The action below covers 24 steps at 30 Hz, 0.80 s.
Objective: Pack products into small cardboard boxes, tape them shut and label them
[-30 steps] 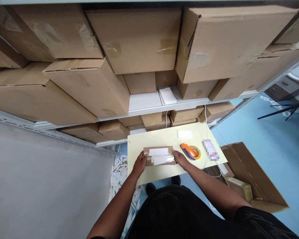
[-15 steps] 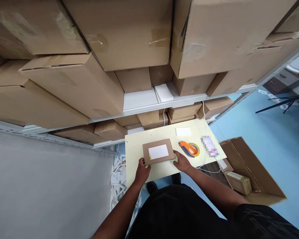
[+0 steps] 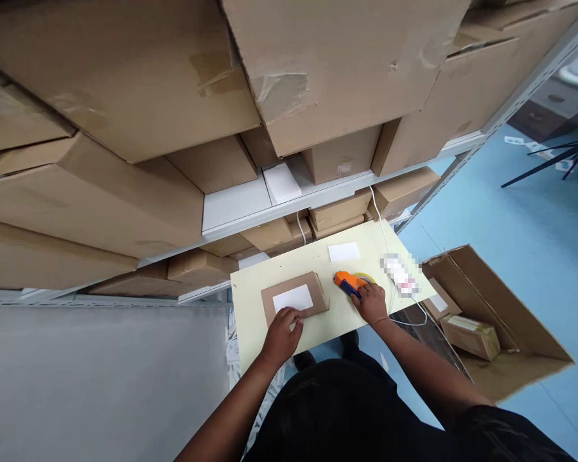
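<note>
A flat brown cardboard box [image 3: 318, 292] with a white label [image 3: 293, 299] lies on the pale yellow table [image 3: 250, 351]. My left hand [image 3: 282, 335] is at its near edge, fingers reaching over the top beside the label, not wrapped round the box. To the right, my right hand [image 3: 372, 303] has its fingers closed round an orange and blue tape dispenser [image 3: 349, 280]. Yellow tape shows behind that hand, partly hidden. Beyond the dispenser lies a small white card [image 3: 343, 251].
A blurred-out item [image 3: 399, 274] with a white cable lies at the table's right. An open carton [image 3: 515, 327] on the right holds smaller boxes [image 3: 471, 336]. Shelves stacked with large cartons [image 3: 356, 58] stand behind the table. Paper scraps lie on the floor at left.
My right hand has left the box and taken hold of the tape dispenser. My left hand has shifted from the box's left corner to its near edge. The view has turned.
</note>
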Available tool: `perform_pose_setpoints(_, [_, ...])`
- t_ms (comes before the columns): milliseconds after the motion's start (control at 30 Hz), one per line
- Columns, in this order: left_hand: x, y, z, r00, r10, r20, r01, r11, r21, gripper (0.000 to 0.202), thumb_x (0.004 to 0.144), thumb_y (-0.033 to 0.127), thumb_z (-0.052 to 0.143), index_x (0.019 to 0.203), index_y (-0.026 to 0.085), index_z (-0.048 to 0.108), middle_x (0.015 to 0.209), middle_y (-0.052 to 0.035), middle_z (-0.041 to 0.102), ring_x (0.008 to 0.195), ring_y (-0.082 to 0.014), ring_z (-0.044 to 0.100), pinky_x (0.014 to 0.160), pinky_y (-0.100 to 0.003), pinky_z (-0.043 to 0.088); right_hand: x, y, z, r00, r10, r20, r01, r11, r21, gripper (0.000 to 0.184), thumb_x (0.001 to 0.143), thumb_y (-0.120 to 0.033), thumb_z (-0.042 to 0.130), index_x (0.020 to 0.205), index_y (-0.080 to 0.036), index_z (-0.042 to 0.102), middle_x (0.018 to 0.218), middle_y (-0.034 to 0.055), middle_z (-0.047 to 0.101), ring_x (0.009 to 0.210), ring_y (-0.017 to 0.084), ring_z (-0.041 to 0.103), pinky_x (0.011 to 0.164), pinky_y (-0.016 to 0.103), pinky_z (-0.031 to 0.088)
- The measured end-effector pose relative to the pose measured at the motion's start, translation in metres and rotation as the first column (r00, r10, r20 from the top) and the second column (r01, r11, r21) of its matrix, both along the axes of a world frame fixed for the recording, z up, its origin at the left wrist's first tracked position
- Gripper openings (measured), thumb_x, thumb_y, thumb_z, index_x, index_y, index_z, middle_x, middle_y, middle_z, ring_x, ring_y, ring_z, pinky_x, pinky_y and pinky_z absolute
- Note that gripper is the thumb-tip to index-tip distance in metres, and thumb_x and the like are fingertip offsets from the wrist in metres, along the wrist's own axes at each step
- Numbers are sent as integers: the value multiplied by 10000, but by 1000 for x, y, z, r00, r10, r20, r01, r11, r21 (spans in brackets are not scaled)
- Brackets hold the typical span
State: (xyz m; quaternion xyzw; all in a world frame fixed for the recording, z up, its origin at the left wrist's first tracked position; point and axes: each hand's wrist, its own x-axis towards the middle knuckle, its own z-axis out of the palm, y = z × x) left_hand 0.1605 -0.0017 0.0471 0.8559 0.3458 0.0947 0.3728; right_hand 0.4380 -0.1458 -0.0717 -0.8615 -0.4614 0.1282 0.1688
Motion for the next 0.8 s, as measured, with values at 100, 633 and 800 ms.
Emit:
perform_pose_setpoints(100, [56,17,-3,1000,29,5,-28,998,-63,267,926,383,587,1121,239,700,1190,-103,677,1197,-291,576,1069,-455,469,-5,-17,18,972,-28,-234,53,994,100,295,942,-450,543,943,-202,703,911,113,669,978,303,557,909,421,422])
perform_pose_setpoints(633, [145,14,-8,984,-88,-154,-20,807,-590,327,858,495,599,802,182,673,694,-15,664,632,-157,586,629,-279,457,-32,-52,48,636,-166,-753,273,962,19,489,897,-641,549,664,-211,563,584,-10,528,578,161,495,544,272,336])
perform_pose_setpoints(800, [181,50,-21,910,-271,-313,233,960,-154,263,935,345,516,872,191,720,909,-83,742,879,-233,664,785,-329,479,-35,-48,36,500,-292,-815,401,912,-80,576,864,-724,555,623,-201,572,508,-23,509,515,138,462,486,251,300])
